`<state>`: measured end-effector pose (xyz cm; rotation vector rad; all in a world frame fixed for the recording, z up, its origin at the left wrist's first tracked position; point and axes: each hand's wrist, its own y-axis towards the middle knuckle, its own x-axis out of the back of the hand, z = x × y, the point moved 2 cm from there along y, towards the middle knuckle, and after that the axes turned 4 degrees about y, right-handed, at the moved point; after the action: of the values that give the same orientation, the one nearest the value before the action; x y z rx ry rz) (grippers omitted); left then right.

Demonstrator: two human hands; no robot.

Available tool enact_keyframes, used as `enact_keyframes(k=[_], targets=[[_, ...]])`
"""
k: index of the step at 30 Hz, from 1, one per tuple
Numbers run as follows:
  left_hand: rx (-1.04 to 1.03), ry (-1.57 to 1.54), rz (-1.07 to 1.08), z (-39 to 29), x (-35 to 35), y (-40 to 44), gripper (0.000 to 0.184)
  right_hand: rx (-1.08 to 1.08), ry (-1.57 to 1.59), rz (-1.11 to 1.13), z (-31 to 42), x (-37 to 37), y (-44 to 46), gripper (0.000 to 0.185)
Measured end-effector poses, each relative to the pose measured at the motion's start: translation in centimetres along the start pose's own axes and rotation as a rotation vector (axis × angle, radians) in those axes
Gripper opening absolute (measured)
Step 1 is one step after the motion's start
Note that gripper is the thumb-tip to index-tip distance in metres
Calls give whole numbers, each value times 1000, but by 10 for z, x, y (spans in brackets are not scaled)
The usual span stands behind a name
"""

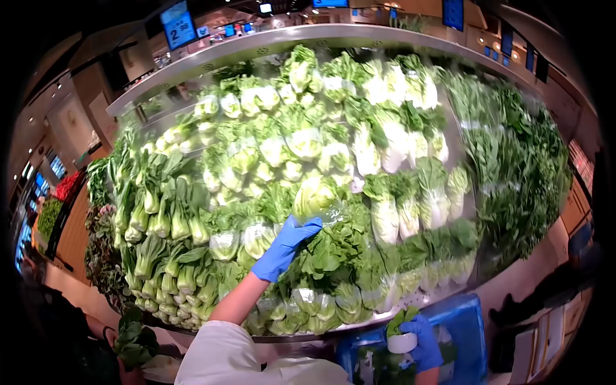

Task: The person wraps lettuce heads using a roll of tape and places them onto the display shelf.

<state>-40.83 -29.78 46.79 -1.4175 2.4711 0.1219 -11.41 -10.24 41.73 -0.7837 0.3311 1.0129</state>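
Note:
My left hand, in a blue glove, reaches into the middle of the vegetable display. Its fingers are closed at the lower side of a pale green lettuce with clear plastic wrap around it. Loose green leaves lie just below and to the right. Low on the right, my right hand, also gloved in blue, grips a leafy green vegetable with a white, rounded lower part. That hand is over a blue crate holding more greens; its fingers are partly hidden.
Bok choy fills the display's left side, napa cabbages stand right of centre, and dark leafy greens cover the far right. A metal rim runs along the back. Another person's hand is near leafy greens at lower left.

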Motion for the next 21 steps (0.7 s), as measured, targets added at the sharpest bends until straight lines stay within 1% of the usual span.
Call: enact_keyframes(k=[1, 2, 3, 5, 7, 8, 9, 10, 11, 12, 13, 14, 15, 16, 17, 18, 19, 21], targets=[[-35, 154, 32, -19, 7, 7, 68, -35, -51, -76, -9, 7, 9, 16], [-194, 201, 13, -46, 1, 2, 70, -34, -64, -63, -19, 12, 20, 16], [-249, 271, -1, -60, 5, 7, 75, 41, -265, -35, -28, 15, 32, 13], [-479, 305, -2, -79, 17, 17, 79, 113, -473, -2, -26, 1, 43, 12], [-641, 652, -121, -93, 38, 25, 85, -157, -212, -121, -16, -36, 43, 10], [-684, 695, -91, -105, 39, 16, 87, -209, -251, -87, -17, -39, 50, 12], [-714, 828, -92, -116, 41, 8, 88, -132, -221, -59, -25, -36, 55, 11], [-738, 912, -149, -120, 43, -2, 88, -109, -147, -74, -33, -33, 59, 10], [-839, 889, -182, -117, 55, -1, 91, -116, -194, -5, -34, -34, 60, 7], [-800, 689, -218, -112, 66, -5, 94, -104, -183, 2, -35, -36, 60, 6], [-828, 836, -339, -112, 86, -4, 97, -129, -168, 11, -41, -27, 63, 5], [-932, 897, -377, -118, 95, -5, 94, -149, -141, -23, -40, -26, 60, 5], [-991, 1066, -412, -125, 105, -6, 88, -169, -113, -53, -41, -26, 57, 7], [-973, 1152, -459, -126, 107, -9, 85, -186, -107, -70, -43, -22, 55, 7], [-956, 1238, -502, -132, 102, -14, 82, -176, -101, -44, -44, -16, 54, 15], [-1023, 1392, -524, -132, 96, -20, 80, -167, -94, -21, -46, -9, 49, 24], [-1091, 1544, -541, -130, 92, -25, 79, -182, -88, -44, -48, -3, 43, 24], [-1170, 1594, -430, -119, 91, -31, 78, -86, 14, -129, -49, 12, 30, 32]])
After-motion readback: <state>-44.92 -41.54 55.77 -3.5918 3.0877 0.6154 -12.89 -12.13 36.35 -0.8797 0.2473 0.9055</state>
